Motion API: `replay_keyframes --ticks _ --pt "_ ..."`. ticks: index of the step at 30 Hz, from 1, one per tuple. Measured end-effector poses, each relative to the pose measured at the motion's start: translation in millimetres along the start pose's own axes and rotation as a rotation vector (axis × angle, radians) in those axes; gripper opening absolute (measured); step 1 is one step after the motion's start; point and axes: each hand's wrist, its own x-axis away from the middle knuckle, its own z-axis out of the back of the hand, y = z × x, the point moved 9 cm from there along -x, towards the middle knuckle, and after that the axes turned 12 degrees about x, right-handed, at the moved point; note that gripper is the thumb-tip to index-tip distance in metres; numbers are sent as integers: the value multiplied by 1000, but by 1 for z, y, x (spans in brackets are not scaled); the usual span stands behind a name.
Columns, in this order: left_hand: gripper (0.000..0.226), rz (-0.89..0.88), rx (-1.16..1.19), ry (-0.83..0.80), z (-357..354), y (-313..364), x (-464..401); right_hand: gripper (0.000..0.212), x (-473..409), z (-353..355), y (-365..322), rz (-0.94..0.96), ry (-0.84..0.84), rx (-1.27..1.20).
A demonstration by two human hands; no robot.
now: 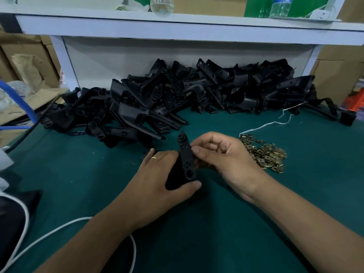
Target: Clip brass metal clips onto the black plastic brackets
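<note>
Both hands grip one black bracket [186, 160]: left hand [163, 174] cradles it, right hand [222, 154] pinches its edge beside the brass clips [264, 152].

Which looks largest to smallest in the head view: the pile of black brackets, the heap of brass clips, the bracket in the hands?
1. pile of black brackets
2. heap of brass clips
3. held bracket, nearer the camera, so its rank against the heap is unsure.

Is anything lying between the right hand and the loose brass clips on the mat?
Nothing visible. The right hand is at the bracket held by the left hand; the brass clips lie just to its right on bare green mat.
</note>
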Motion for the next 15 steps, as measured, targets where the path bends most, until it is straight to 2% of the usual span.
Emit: replay_keyframes --ticks 6,15 --pt "47 -103 -277 60 5 14 -1 20 0 2 -3 -29 -1 -96" --pt "50 -117 -330 69 7 13 -3 20 0 9 -5 -45 10 -137"
